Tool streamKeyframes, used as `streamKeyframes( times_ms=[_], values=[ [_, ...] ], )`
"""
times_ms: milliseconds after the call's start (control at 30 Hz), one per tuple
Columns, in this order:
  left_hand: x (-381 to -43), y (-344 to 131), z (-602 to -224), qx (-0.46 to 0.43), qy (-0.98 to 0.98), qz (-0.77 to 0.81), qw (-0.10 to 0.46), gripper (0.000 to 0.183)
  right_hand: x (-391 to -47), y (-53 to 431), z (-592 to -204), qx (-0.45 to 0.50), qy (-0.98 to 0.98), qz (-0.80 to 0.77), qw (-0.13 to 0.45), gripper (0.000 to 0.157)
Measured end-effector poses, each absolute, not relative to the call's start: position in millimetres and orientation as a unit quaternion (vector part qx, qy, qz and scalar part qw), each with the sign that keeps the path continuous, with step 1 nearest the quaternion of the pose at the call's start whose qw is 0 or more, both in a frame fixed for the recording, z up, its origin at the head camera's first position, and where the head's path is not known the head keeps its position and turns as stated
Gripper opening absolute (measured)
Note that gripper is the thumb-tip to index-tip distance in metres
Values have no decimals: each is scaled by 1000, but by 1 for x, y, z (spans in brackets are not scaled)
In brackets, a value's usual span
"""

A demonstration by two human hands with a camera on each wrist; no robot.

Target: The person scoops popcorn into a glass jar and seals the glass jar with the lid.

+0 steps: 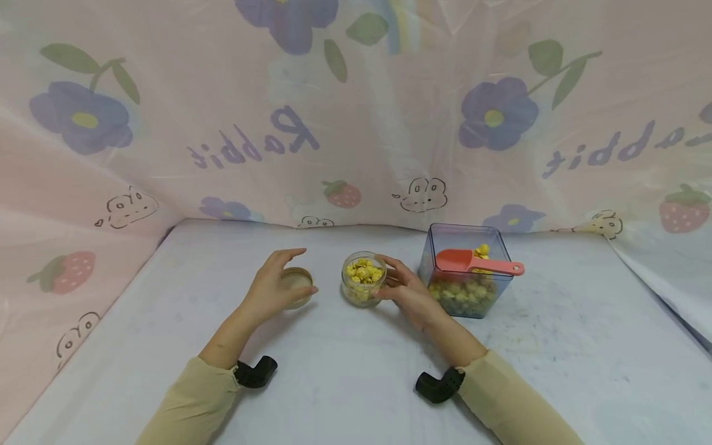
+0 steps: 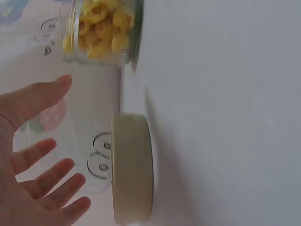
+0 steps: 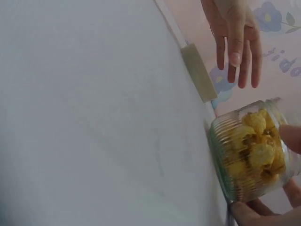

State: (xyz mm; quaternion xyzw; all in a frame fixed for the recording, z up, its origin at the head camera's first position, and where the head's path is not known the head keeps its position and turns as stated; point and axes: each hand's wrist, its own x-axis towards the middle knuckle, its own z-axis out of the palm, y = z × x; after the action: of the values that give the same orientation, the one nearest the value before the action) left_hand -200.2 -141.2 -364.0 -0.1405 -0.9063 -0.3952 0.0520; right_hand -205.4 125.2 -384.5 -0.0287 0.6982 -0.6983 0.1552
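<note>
A glass jar of yellow popcorn stands upright and uncovered near the middle of the table. My right hand grips it from the right side, thumb and fingers around the glass. To its left lies a round lid, whose beige side wall shows in the left wrist view. Over the lid hovers my left hand, fingers spread and thumb apart. In the left wrist view a gap shows between those fingertips and the lid. Ribbed lower glass of the jar is visible in the right wrist view.
Right of the jar, close behind my right hand, stands a clear bluish square container partly filled with popcorn. A coral-red scoop lies across its top, handle sticking out to the right. A printed curtain borders the white table at the back.
</note>
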Motion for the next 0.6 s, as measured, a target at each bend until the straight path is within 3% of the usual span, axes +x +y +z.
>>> streamKeyframes(
  times_ms=[300,600],
  values=[
    [-198,-157,-368,-117,-923,-366,4,89,-205,124,-379,-15,718,-679,154,73],
    [-198,-165,-371,-105,-928,-359,-8,92,-205,123,-374,-10,725,-671,153,72]
  ],
)
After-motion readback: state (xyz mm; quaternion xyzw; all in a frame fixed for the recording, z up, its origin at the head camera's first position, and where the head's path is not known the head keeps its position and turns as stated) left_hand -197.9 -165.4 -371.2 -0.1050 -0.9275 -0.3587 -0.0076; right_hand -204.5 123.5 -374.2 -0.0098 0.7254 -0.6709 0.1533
